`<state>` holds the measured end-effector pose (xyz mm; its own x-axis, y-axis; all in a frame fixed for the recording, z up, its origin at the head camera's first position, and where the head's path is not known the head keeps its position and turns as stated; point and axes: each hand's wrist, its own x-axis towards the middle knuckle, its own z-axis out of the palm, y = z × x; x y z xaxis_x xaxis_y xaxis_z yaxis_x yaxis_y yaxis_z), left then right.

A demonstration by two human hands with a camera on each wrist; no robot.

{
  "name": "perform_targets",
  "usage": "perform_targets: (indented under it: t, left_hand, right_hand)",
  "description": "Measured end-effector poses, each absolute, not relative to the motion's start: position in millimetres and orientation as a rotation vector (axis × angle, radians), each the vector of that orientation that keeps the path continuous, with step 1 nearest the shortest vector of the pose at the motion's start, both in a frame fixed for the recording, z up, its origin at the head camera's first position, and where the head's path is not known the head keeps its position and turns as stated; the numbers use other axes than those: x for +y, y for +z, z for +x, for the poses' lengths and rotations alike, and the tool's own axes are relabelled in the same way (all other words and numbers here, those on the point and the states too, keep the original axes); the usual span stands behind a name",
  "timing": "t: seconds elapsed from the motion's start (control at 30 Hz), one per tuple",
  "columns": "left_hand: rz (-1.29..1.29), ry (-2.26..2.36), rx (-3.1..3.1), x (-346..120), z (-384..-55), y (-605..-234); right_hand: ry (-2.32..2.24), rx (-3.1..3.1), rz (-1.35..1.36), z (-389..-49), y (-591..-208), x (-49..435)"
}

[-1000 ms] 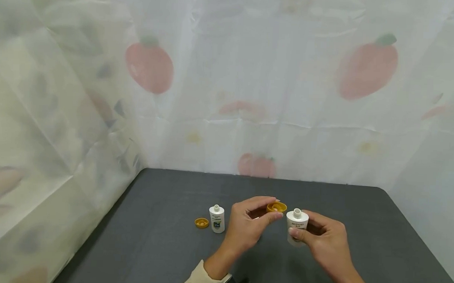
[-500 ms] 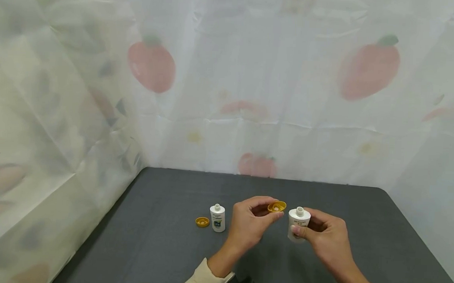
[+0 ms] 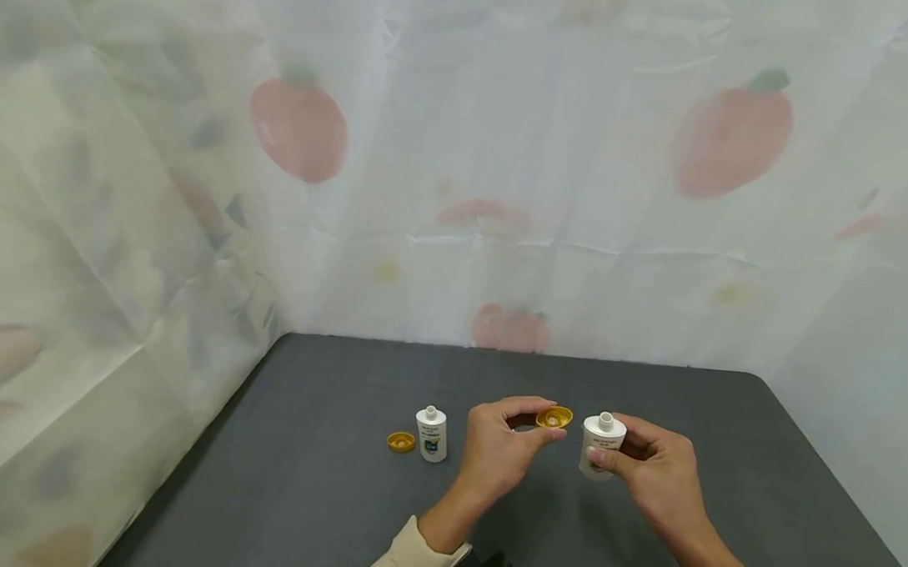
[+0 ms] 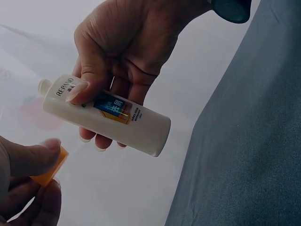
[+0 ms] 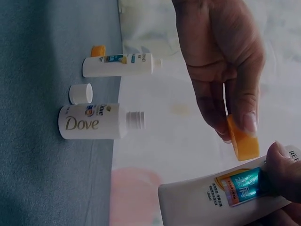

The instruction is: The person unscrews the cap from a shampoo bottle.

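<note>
Between thumb and fingers, my left hand [image 3: 497, 448] pinches a golden-yellow bottle cap [image 3: 554, 417], its hollow underside showing in the head view. My right hand [image 3: 661, 466] grips a white shampoo bottle [image 3: 603, 430] above the table, thumb across the front label. The bottle's narrow neck [image 4: 44, 87] is bare, and a small gap separates it from the cap. To the left, a second uncapped white bottle [image 3: 432, 437] stands upright beside another yellow cap [image 3: 401, 443]. The right wrist view also shows an open Dove bottle [image 5: 91, 123], hidden behind my left hand in the head view.
A white screw cap [image 5: 81, 93] sits on the dark grey table [image 3: 326, 513] next to the Dove bottle. Pale curtains [image 3: 459, 150] with printed fruit hang behind the table and along its left side.
My right hand has carried its bottle slightly up and to the right, widening the gap to the cap. The left hand still pinches the cap in nearly the same place.
</note>
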<state>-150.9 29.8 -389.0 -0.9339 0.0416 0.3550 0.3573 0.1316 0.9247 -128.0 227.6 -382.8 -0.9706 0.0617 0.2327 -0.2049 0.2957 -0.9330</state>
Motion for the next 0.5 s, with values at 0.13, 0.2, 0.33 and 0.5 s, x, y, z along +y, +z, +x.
perform_targets:
  t: [0.13,0.2,0.33,0.5]
  left_hand:
    - [-0.389,-1.876,-2.198,33.3,-151.2,-389.4]
    - [-0.39,-1.873,-2.207,34.8,-151.3,-389.8]
    - [-0.405,-1.855,-2.214,37.2,-152.4,-391.1]
    - [-0.38,-1.844,-2.253,40.7,-153.7,-392.7]
  right_hand:
    - [1.714,-2.335,0.122,-129.4,-384.6,230.3]
    - [1.719,-2.333,0.114,-130.3,-385.3,231.8]
    - [1.73,-2.333,0.103,-132.1,-386.5,234.1]
    - [1.71,-2.346,0.101,-133.4,-387.0,235.6]
